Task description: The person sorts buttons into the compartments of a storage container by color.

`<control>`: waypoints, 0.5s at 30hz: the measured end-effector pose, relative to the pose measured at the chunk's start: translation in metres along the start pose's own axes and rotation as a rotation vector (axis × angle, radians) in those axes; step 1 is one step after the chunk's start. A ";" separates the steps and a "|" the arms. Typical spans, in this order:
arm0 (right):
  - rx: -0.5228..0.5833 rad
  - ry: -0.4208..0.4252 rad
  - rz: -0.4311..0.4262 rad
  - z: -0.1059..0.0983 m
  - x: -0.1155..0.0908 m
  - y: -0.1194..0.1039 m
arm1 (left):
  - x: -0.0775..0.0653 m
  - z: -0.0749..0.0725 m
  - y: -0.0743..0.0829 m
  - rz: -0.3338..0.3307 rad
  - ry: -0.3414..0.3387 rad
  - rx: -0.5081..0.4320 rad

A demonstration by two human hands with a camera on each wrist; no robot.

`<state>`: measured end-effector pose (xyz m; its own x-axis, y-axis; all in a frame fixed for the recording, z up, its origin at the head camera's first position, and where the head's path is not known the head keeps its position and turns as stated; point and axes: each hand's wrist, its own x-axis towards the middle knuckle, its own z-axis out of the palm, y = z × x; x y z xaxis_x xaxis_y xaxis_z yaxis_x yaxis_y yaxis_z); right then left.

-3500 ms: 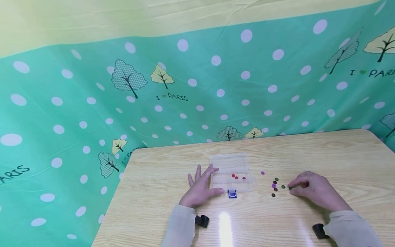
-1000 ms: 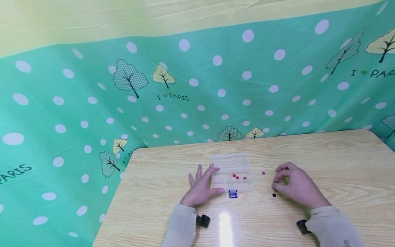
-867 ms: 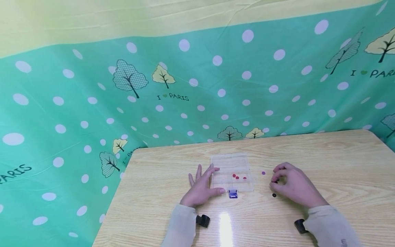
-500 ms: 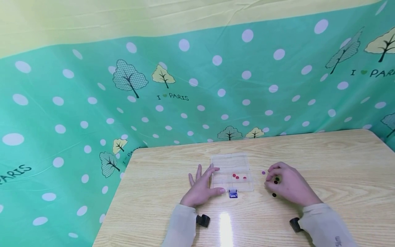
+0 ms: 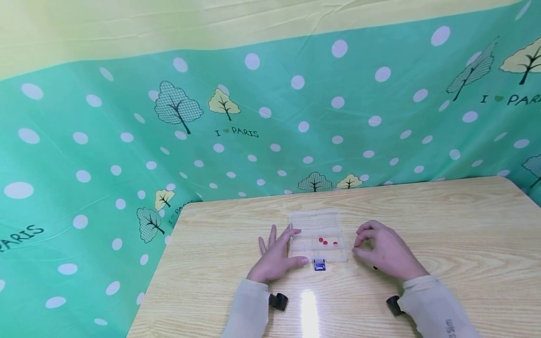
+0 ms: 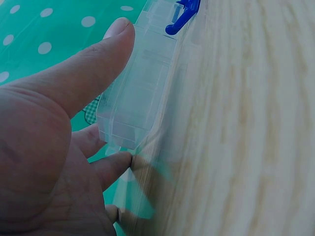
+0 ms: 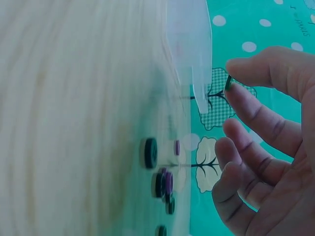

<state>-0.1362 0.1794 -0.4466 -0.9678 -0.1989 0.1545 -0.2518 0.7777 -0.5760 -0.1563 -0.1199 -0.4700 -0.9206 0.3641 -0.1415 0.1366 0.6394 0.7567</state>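
A clear plastic compartment box [image 5: 314, 223] lies with its lid laid back, its blue latch [image 5: 319, 265] facing the front edge. Red buttons [image 5: 325, 242] sit in one of its compartments. My left hand [image 5: 274, 260] rests around the box's left front corner, thumb along the front side, fingers spread and fairly straight. Just right of the box, my right hand [image 5: 384, 249] pinches a dark green button [image 7: 228, 82] between thumb and index finger, above the table. In the right wrist view, dark buttons [image 7: 151, 153] and purple buttons [image 7: 169, 182] lie below this hand.
The wooden table [image 5: 211, 263] reaches back to a green polka-dot cloth [image 5: 236, 173]. One black button [image 5: 375, 267] shows beneath the right hand in the head view; the others there are hidden by the hand.
Over at the right, my right hand took hold of a green button and has carried it leftward to beside the box. The left hand and the box stay in place.
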 end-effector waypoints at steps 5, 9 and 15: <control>0.031 -0.008 0.010 0.002 0.003 -0.006 | 0.000 0.000 0.000 0.000 0.001 0.003; 0.052 -0.014 0.011 0.004 0.004 -0.010 | 0.001 0.000 0.000 0.000 0.001 0.009; 0.053 -0.011 -0.005 0.008 0.007 -0.014 | 0.000 0.000 0.000 0.000 0.001 0.009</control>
<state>-0.1391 0.1620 -0.4437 -0.9665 -0.2092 0.1488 -0.2561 0.7442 -0.6170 -0.1566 -0.1196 -0.4700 -0.9209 0.3633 -0.1414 0.1394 0.6457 0.7508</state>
